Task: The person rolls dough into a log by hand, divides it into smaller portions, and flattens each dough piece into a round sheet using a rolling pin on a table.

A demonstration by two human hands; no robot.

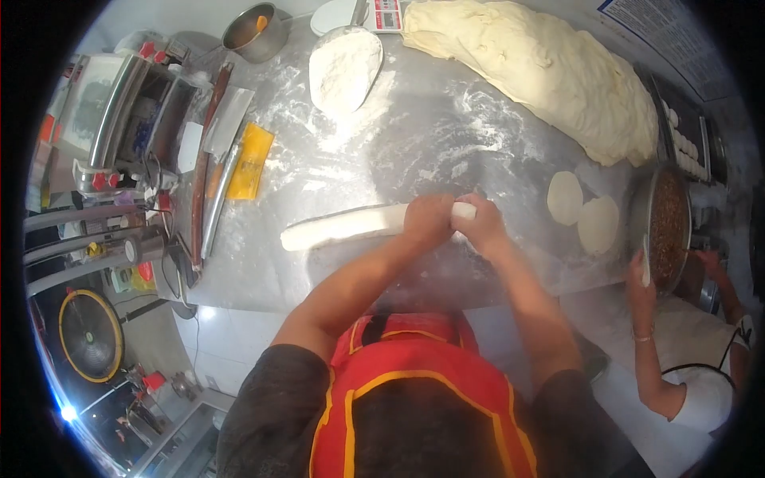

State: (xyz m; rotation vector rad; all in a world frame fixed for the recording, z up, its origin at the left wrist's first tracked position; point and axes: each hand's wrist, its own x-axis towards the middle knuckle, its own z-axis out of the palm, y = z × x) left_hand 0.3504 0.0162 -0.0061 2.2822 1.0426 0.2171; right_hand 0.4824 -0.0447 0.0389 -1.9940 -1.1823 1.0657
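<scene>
Head view shows me a dough roll (pixel 343 226) on the floured table (pixel 299 275). I see the left hand (pixel 430 219) closed over it and the right hand (pixel 480 225) clasping its right end, just beside. Right of them lie two flat dough rounds (pixel 566 197); beyond, a large dough mass (pixel 550 76) and a flour scoop (pixel 346 72).

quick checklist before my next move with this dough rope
1. Left hand on the rope: ok.
2. Right hand at the rope's end: ok, the tip shows at the fingers.
3. Rope apart from the two rounds: ok, they lie well to its right.
4. Flour at hand: ok, a heap lies beyond the rope.
5. Co-worker's hands off the rope: ok, they are at the pan.
6. Rope sealed underneath: cannot tell.
</scene>
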